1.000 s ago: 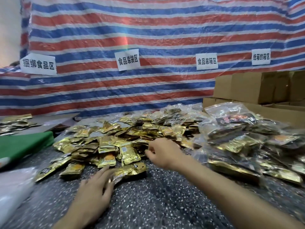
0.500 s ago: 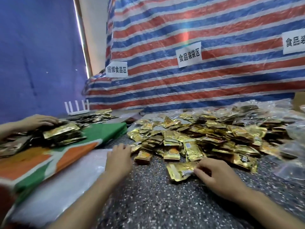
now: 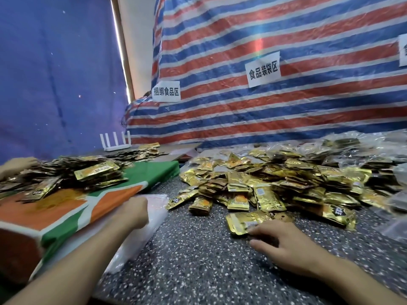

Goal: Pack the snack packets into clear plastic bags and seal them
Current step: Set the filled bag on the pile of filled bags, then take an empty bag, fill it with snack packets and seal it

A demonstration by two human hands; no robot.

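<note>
left hand (image 3: pixel 132 213) was at clear bags (image 3: pixel 157 202), 9 o'clock, grip blurry, couldn't tell | right hand (image 3: pixel 286 243) grip lay spread on packet stack (image 3: pixel 244 220) | best bet was peeling just one bag

Countless gold snack packets (image 3: pixel 267 198), three hands (image 3: pixel 132 213) (image 3: pixel 284 243) (image 3: pixel 17 165), three paper signs (image 3: pixel 166 94) (image 3: pixel 263 70) (image 3: pixel 403 51), one router (image 3: pixel 115 146) with four antennas (image 3: pixel 114 138).

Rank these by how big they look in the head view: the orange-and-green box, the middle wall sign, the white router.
1. box, though nearness to the camera inflates it.
2. sign.
3. router, only somewhat smaller than the sign.
</note>
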